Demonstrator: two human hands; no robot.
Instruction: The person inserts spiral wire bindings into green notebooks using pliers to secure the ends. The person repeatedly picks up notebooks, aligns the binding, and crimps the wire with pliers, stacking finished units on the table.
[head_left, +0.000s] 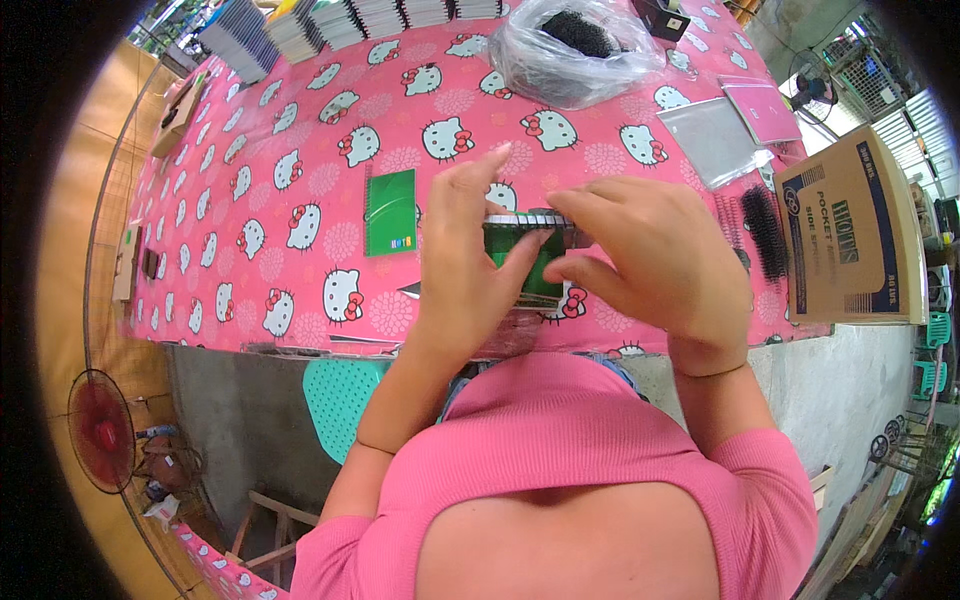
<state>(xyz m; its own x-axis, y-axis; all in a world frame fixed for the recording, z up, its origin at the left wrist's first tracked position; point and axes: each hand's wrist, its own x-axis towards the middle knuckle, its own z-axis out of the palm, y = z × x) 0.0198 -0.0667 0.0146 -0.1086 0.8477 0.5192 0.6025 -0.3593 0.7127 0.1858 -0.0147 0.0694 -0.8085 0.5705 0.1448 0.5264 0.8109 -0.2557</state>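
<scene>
A person in a pink top, seen from above, holds a small green spiral-bound notebook [527,262] just over the near edge of a tabletop covered in a pink cartoon-cat patterned cloth [300,150]. The notebook sits between the two hands, its white wire binding running left to right along the top edge, so its bound edge lies crosswise and away from the body. The left hand [468,265] grips the notebook's left side, thumb pressed across the green cover and fingers [478,185] raised behind it. The right hand [650,250] arches over the right end, its fingertips pinched down on the wire binding; both hands touch the notebook, the right one covering more of it. The notebook's right half and lower edge are hidden under the hands, and whether the coil is fully seated cannot be made out. A second green notebook lying flat [390,211] is just left of the left hand. Farther back sit a clear plastic bag of black coils [575,45] and rows of stacked notebooks [330,22]; a brown cardboard box [850,235] stands at the right.
</scene>
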